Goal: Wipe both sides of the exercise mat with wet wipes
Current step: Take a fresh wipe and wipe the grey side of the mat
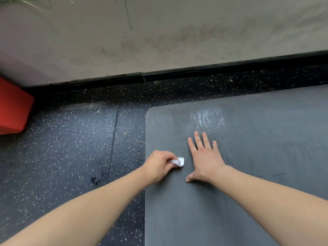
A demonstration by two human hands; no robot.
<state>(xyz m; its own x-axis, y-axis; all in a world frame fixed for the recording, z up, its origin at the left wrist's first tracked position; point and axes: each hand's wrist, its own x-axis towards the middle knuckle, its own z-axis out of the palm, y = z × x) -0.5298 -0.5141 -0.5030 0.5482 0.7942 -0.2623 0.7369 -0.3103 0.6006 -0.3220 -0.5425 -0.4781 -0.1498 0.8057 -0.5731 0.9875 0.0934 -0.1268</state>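
Observation:
A grey ribbed exercise mat (248, 157) lies flat on the floor, filling the right half of the view. My left hand (159, 165) sits at the mat's left edge and pinches a small folded white wet wipe (178, 161) against the mat. Just to its right, my right hand (204, 157) presses flat on the mat with fingers spread and straight. A shiny wet streaked patch (207, 118) shows on the mat just beyond my right fingertips.
Black speckled rubber flooring (71, 148) lies left of the mat. A beige wall (159, 41) with a black baseboard (177, 73) runs across the back. A red block (12, 110) stands at the far left.

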